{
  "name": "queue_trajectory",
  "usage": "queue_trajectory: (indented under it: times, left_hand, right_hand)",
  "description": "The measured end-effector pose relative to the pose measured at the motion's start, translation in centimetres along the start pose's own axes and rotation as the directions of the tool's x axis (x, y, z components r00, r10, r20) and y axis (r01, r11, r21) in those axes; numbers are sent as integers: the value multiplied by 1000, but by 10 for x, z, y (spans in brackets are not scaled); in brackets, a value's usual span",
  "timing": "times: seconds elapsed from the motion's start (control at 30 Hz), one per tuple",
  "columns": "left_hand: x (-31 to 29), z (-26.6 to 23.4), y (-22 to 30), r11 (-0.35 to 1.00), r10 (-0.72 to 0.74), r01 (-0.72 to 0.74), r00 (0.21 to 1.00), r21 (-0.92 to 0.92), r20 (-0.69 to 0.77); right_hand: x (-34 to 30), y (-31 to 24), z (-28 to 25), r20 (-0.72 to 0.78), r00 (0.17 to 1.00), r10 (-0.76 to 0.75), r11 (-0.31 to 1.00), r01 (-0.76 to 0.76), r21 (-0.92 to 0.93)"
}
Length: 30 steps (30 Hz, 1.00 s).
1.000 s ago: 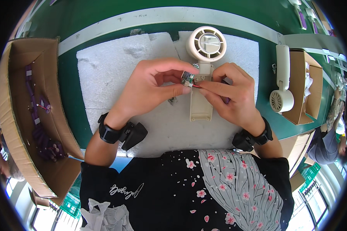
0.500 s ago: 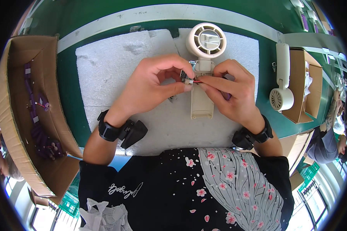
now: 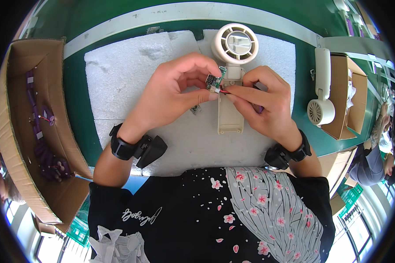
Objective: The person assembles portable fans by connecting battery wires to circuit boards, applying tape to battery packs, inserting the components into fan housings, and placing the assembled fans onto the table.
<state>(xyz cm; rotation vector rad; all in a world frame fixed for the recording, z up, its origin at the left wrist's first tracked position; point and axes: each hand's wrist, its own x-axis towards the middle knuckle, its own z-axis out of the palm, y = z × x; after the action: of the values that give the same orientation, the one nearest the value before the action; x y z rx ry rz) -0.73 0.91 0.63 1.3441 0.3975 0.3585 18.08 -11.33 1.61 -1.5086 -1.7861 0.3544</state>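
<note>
Between the thumb and fingers of my left hand (image 3: 173, 87) is a small circuit board (image 3: 215, 82) with a black component and a white connector. My right hand (image 3: 267, 98) pinches the red and black wires (image 3: 224, 91) at that connector; whether the plug is fully seated I cannot tell. A purple-wrapped battery (image 3: 258, 108) shows partly under the right fingers, mostly hidden. Behind and below the hands lies a cream handheld fan (image 3: 235, 44), its round head away from me and its handle shell (image 3: 230, 116) open toward me.
White foam sheets (image 3: 118, 65) cover the green bench. A cardboard box (image 3: 70, 144) at left holds purple battery packs (image 3: 52, 162). On the right, another cream fan (image 3: 321, 83) lies beside a smaller cardboard box (image 3: 355, 101). A small part (image 3: 195, 109) rests on the foam below my left hand.
My left fingers have shifted a little and the board has tilted, so more of its green face shows. My right hand keeps its pinch on the wires almost unmoved.
</note>
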Motion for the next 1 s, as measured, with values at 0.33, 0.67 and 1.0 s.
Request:
queue_trajectory:
  times: [0.33, 0.67, 1.0]
  left_hand:
    - [0, -2, -1, 998, 32, -34, 999, 59, 26]
    - [0, 0, 1, 993, 65, -65, 998, 103, 4]
    - [0, 8, 3, 901, 201, -192, 979, 390, 18]
  right_hand:
    - [1, 0, 0, -2, 999, -39, 999, 39, -12]
    - [0, 1, 0, 10, 1000, -27, 999, 27, -23]
    - [1, -1, 1, -8, 998, -66, 998, 66, -24]
